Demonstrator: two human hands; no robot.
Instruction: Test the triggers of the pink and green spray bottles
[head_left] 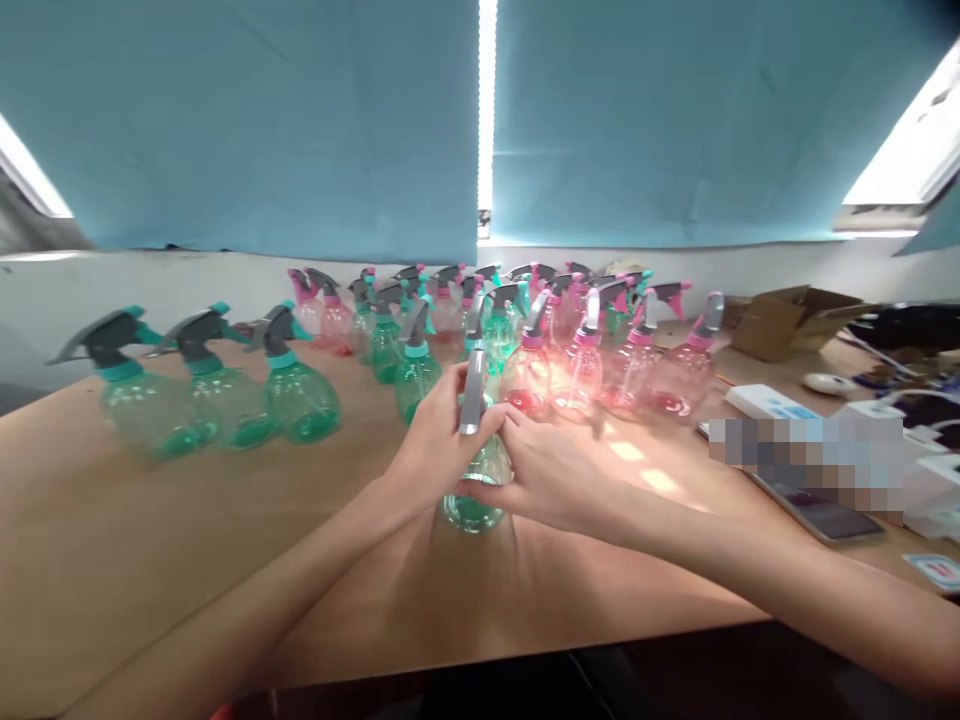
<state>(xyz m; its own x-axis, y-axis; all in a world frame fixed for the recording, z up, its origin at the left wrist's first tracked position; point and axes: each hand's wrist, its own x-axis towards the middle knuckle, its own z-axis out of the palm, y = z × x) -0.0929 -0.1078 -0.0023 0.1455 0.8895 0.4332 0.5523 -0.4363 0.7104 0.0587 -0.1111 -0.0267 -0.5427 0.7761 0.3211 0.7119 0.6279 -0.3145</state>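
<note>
A clear green spray bottle [474, 508] with a grey trigger head stands upright on the table in front of me. My left hand [435, 432] is closed round its neck, just under the spray head. Lower down, my right hand [546, 462] wraps the body from the right, with the thumb across its front. Both hands touch the same bottle, and their far fingers are hidden behind it. Close behind stand another green spray bottle [417, 382] and a pink spray bottle [527, 380].
On the left, three green spray bottles [304, 405] stand in a row. Several pink and green ones fill the back. To the right are an open cardboard box [787, 325], a white mouse [829, 384], a phone [817, 508] and cables. The wooden table [600, 600] ends near me.
</note>
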